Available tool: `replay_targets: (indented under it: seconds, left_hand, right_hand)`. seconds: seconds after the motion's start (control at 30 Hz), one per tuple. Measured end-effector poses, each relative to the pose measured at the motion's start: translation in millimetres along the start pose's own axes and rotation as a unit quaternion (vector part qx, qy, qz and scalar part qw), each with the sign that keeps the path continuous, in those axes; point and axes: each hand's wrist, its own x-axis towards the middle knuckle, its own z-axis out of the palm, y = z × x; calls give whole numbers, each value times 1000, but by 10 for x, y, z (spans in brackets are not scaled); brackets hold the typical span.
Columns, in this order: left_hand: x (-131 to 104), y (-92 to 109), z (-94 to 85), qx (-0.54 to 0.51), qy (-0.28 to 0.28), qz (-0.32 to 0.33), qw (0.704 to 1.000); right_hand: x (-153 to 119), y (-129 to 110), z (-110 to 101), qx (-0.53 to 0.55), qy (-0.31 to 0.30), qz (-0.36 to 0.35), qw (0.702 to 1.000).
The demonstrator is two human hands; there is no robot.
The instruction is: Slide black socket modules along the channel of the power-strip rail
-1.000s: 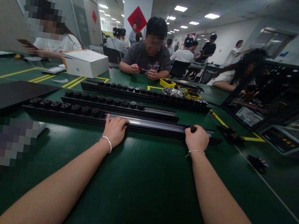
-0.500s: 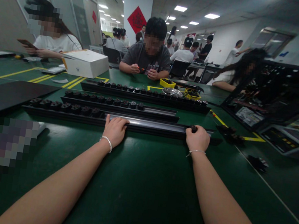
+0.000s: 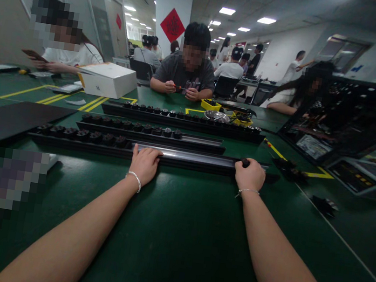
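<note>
The nearest long black rail (image 3: 192, 158) lies across the table with a bare, shiny channel along its right part. Several black socket-like modules (image 3: 83, 135) sit in a row on its left part. My left hand (image 3: 144, 165) is closed over the rail's front edge, just right of the last module, thumb pointing away from me. Near the rail's right end, my right hand (image 3: 251, 175) is closed around a small black module (image 3: 244, 162) at the channel. The fingers partly cover it, so I cannot tell how far it is seated.
Two more black rails with modules, a middle one (image 3: 204, 147) and a far one (image 3: 177, 121), lie behind. A white box (image 3: 106, 82) stands at back left. Loose black parts (image 3: 324, 205) and a grey device (image 3: 368, 177) are at right. A co-worker (image 3: 186, 70) sits opposite holding a tool.
My right hand has shifted slightly to the right along the rail with the small module. My left hand stays in place. People in the far background have moved a little.
</note>
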Motion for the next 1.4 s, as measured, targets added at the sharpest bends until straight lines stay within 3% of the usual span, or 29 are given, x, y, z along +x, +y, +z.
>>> replay_targets:
  seconds: [1.4]
  left_hand:
    - [1,8,-14,0,-2,-4,1000]
  right_hand:
    - [54,90,-28,-11,13,16,1000]
